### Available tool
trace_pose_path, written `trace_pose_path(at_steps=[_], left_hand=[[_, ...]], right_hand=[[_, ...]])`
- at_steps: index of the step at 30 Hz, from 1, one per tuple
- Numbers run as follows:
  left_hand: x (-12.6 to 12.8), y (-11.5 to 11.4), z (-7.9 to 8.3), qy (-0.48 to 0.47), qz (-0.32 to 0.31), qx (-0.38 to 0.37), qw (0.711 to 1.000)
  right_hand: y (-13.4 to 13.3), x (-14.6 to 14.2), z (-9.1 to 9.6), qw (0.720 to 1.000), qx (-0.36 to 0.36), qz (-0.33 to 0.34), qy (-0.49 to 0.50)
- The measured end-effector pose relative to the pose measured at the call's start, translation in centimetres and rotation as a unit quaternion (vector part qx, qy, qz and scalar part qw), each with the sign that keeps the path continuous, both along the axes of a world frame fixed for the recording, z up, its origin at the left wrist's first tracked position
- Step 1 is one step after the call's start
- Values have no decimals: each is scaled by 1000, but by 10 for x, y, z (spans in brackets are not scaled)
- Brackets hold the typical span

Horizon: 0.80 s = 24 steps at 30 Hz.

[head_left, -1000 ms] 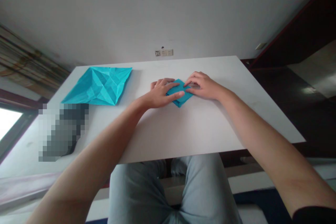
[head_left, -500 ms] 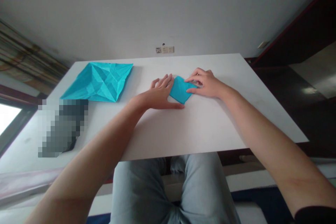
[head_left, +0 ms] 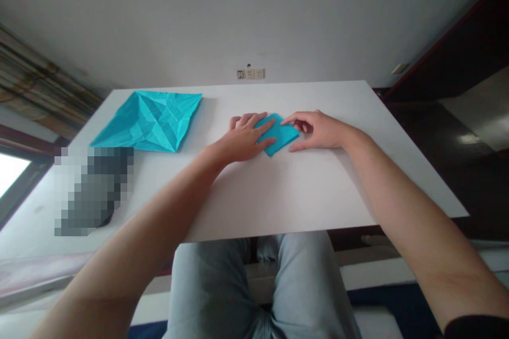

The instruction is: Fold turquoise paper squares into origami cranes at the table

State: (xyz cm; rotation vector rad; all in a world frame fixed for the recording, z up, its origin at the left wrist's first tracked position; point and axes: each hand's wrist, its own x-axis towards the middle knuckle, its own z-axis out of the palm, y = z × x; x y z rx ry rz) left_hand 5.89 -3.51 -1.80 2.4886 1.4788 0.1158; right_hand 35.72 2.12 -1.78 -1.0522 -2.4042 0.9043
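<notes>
A small folded piece of blue paper [head_left: 280, 133] lies on the white table in front of me. My left hand [head_left: 250, 139] rests over its left side, fingers spread, with the index finger and thumb on the paper. At its right corner is my right hand [head_left: 318, 130]. The right index fingertip touches the paper's upper right edge, while the thumb lies apart from it, on or just over the tabletop. The right hand's other fingers are curled and partly hidden.
A larger creased sheet of blue paper [head_left: 155, 122] lies at the table's far left. Nearer me on that side is a dark, pixelated object [head_left: 97, 190]. The white table [head_left: 278, 196] reaches back to a wall with sockets [head_left: 250, 73]. My legs are below its front edge.
My left index finger and thumb have moved onto the folded paper. The right thumb has come off the paper, and its fingers are further apart. The paper has turned slightly.
</notes>
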Motion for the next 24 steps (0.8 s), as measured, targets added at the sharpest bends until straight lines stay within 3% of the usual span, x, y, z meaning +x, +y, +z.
trace_pose_path(at_steps=[4, 8, 15, 24], left_hand=[[2, 0, -1, -13, 39, 65, 997], [2, 2, 2, -31, 4, 49, 998], [-1, 6, 0, -74, -39, 27, 996], [-5, 11, 1, -176, -69, -25, 982]], right_hand=[[-3, -4, 1, 997, -52, -14, 54], [0, -6, -4, 992, -87, -22, 91], [9, 0, -4, 999, 15, -8, 40], [9, -10, -15, 997, 43, -46, 43]])
